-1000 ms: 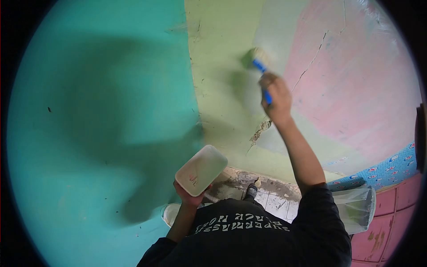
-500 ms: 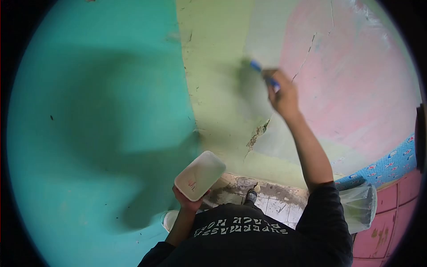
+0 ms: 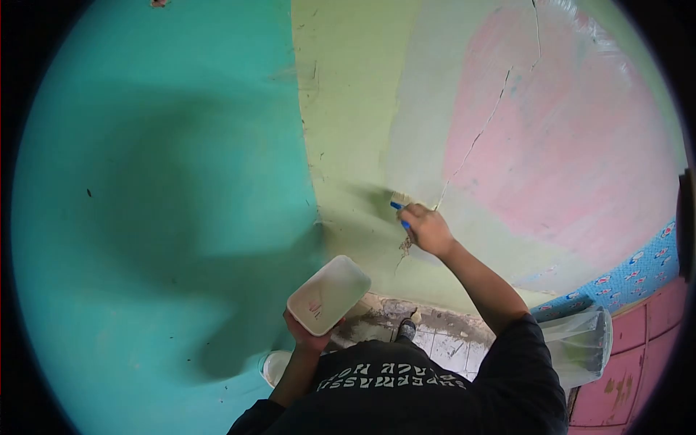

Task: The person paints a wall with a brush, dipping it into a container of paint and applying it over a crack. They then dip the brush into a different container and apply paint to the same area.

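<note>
My right hand (image 3: 428, 229) grips a paintbrush with a blue handle (image 3: 399, 208); its bristles press on the light green painted strip of the wall (image 3: 355, 130), low down near a chipped patch (image 3: 404, 248). My left hand (image 3: 308, 335) holds a whitish plastic tub (image 3: 328, 293) from below, tilted, at chest height in front of the wall corner. To the right of the brush the wall is pink (image 3: 573, 138) with a long crack (image 3: 478, 134).
A turquoise wall (image 3: 159, 217) fills the left side, with my shadow on it. Below are a rough floor edge and tiles (image 3: 435, 330), a shoe tip (image 3: 408, 330), a clear plastic bag (image 3: 583, 344), patterned blue cloth (image 3: 631, 279) and a pink panel (image 3: 638, 384).
My right hand has swept the brush down the wall, from high up to just above the chipped patch. The tub in my left hand has stayed about where it was.
</note>
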`<action>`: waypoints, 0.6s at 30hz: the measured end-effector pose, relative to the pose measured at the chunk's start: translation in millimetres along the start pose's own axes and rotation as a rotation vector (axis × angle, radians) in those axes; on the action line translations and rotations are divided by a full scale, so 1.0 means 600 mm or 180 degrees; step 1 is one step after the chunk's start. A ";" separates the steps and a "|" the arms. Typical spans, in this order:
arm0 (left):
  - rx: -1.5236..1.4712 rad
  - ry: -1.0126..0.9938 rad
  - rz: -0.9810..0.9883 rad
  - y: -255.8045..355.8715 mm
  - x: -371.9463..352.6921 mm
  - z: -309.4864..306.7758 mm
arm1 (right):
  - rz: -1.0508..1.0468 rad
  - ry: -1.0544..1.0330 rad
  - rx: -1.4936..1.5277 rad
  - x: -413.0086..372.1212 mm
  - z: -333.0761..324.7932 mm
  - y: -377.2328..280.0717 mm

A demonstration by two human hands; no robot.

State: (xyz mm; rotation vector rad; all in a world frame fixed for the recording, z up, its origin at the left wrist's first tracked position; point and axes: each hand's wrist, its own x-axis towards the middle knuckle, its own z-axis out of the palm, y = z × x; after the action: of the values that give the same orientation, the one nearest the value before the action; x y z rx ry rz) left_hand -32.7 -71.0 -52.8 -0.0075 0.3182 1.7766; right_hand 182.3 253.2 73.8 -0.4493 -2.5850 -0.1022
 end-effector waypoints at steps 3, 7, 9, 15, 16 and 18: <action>0.0071 -0.0079 0.0029 -0.002 0.004 -0.003 | 0.0238 0.1094 0.0350 0.070 -0.115 0.039; 0.0489 0.0050 0.0179 -0.003 0.001 -0.002 | 0.0209 0.2556 0.0068 0.168 -0.348 0.008; 0.0082 -0.0046 -0.0003 -0.005 0.003 -0.007 | 0.0062 0.3210 -0.0141 0.181 -0.378 -0.003; 0.0011 -0.0083 -0.0005 0.000 0.001 -0.004 | -0.0217 0.1680 -0.1232 0.047 -0.159 0.031; -0.0043 -0.0148 -0.0017 0.000 0.001 -0.009 | -0.0216 0.1199 -0.0990 0.009 -0.113 0.014; 0.0013 -0.0262 0.0026 0.003 0.008 -0.019 | -0.0150 0.0342 -0.0341 -0.053 -0.040 -0.009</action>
State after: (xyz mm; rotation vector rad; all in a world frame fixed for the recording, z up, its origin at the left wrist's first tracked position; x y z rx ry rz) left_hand -37.4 -69.3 -64.2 0.0699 0.2627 1.7791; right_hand 217.9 235.1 78.7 -0.4100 -2.4930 -0.2751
